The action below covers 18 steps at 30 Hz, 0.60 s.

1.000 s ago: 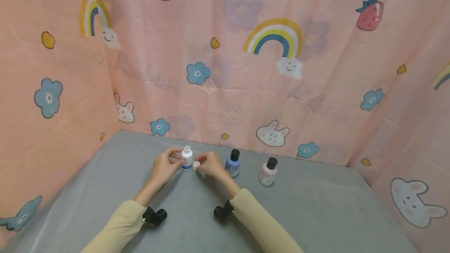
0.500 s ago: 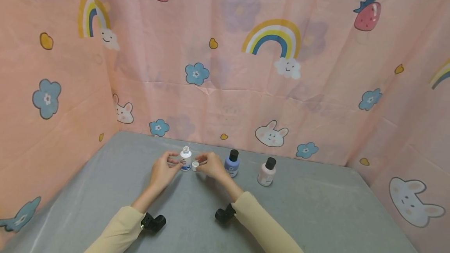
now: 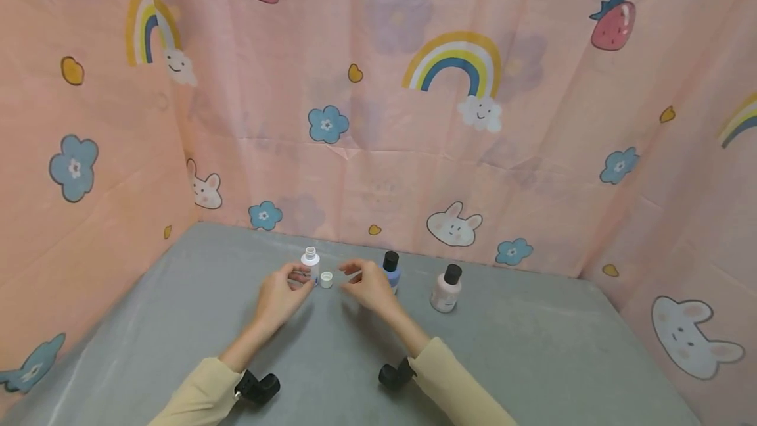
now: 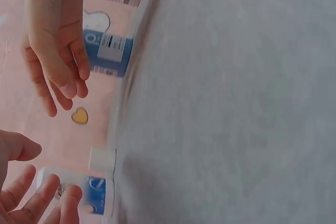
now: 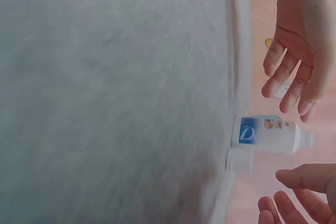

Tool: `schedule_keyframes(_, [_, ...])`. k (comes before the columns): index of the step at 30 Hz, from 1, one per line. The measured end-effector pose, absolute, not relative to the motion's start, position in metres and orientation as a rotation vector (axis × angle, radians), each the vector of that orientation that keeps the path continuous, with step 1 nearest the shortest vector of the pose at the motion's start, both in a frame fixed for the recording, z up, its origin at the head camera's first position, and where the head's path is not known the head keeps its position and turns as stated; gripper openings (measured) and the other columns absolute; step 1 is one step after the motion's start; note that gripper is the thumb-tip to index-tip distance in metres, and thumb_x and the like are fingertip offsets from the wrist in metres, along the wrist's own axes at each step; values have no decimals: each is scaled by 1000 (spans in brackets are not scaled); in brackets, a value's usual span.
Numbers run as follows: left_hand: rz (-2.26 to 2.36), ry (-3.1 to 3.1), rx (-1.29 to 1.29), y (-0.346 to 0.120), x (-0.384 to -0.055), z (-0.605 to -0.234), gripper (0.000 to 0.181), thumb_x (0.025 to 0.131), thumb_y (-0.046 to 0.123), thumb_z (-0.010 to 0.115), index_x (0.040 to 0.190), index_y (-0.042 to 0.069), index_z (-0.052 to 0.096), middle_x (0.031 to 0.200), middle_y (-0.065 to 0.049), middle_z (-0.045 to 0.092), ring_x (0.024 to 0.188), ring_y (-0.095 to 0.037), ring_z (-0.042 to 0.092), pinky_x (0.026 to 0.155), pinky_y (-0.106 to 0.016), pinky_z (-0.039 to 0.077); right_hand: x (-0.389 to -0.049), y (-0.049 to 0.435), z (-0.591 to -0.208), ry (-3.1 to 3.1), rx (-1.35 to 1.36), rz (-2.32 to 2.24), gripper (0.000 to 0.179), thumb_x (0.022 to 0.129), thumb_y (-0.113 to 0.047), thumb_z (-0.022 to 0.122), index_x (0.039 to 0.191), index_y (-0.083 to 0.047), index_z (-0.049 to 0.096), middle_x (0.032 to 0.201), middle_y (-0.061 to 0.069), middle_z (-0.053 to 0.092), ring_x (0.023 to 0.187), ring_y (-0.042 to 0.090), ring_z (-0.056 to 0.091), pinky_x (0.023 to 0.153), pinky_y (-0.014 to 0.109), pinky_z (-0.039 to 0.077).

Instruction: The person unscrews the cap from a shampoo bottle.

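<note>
A small white bottle point(image 3: 310, 260) with a blue label stands upright and uncapped on the grey table. Its white cap point(image 3: 326, 280) sits on the tabletop just to the right, hollow side up. My left hand point(image 3: 282, 294) is beside the bottle with fingers spread and overlaps its lower part in the head view; in the right wrist view a gap shows between its fingertips and the bottle point(image 5: 270, 136). To the right of the cap, my right hand point(image 3: 370, 286) is apart from it, fingers loosely bent around nothing.
A blue bottle point(image 3: 392, 276) with a black cap stands behind my right hand, partly hidden by it. Further right is a pale pink bottle point(image 3: 446, 293), also black-capped. A pink patterned curtain point(image 3: 378, 169) rises behind the grey table point(image 3: 532, 354).
My right hand has let go of the white cap and drawn back to the right. My left hand has come off the white bottle, its fingers now loose beside it.
</note>
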<state>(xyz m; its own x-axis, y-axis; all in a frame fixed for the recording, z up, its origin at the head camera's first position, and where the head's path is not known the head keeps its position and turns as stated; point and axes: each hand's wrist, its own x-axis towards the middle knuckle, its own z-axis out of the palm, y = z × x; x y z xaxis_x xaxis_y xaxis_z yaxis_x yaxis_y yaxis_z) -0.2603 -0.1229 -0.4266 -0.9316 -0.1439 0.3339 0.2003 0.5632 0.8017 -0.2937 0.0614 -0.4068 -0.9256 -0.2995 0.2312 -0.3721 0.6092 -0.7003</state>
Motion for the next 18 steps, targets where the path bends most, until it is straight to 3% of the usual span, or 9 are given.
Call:
schedule_keyframes(7, [-1341, -2415, -145, -104, -259, -424, 23, 80, 12, 74, 102, 6, 70, 83, -7, 73, 65, -12, 65, 60, -26, 51, -285, 83, -403, -2684, 622, 1197, 27, 80, 2, 69, 106, -3, 70, 102, 17, 71, 81, 24, 68, 67, 31, 57])
schedule_keyframes(18, [-1485, -2435, -225, -76, -260, -429, 24, 83, 11, 71, 106, 4, 69, 92, -10, 73, 76, -20, 71, 68, -31, 57, -272, 109, -399, -2577, 646, 1151, 24, 80, 2, 70, 103, -4, 70, 97, 15, 71, 75, 20, 65, 64, 23, 52])
